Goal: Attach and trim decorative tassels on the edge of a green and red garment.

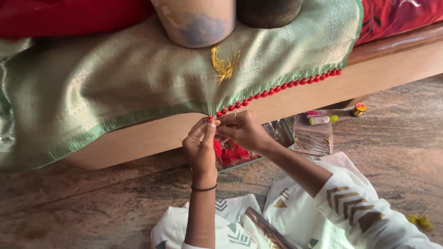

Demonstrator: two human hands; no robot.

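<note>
A shiny green cloth [109, 80] hangs over the edge of a wooden bed frame [399, 52]. A row of small red beads or tassels [283, 87] runs along its fringed hem. My left hand [201, 148] and my right hand [243, 130] meet at the hem's lowest point, fingers pinched together on the cloth edge where the red row ends. A ring sits on a right finger, a black band on the left wrist. Loose yellow threads [223, 65] lie on the cloth above.
Two cylindrical containers, one pale [194, 14] and one dark [269, 7], weigh the cloth down. A clear box [276, 134] with red pieces sits on the stone floor under my hands. Beside it lie a packet [313, 138], a small tube [324, 119] and a spool [359, 109].
</note>
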